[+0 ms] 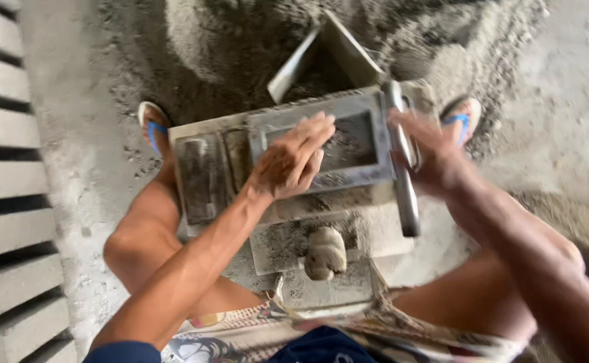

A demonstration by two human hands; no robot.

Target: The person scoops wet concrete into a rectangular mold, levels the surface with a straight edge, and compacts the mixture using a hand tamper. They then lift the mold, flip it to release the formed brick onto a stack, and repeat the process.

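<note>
Head view, looking straight down between your knees; nearest the camera, patterned shorts [348, 336] and both bare thighs; just beyond them a rounded grey knob [325, 253] sticks out from the near side of the metal block mould [308, 202], which sits on the ground between your legs; your left hand [293, 161] lies palm down on the mould's grey frame, fingers pressed together and stretched flat over the edge of the rectangular opening [351, 141], which holds dark damp mix; your right hand [429, 158] is motion-blurred at the mould's right side, against the long metal handle bar [403, 161]; cannot tell whether its fingers close round the bar; a feet pair in blue-strapped sandals flanks the mould, left sandal [152, 128], right sandal [461, 117]; past the mould, a tilted metal plate [348, 50] stands in the sand-cement heap [241, 47]; far left, rows of finished grey blocks [5, 175] lie well apart from the mould.
</note>
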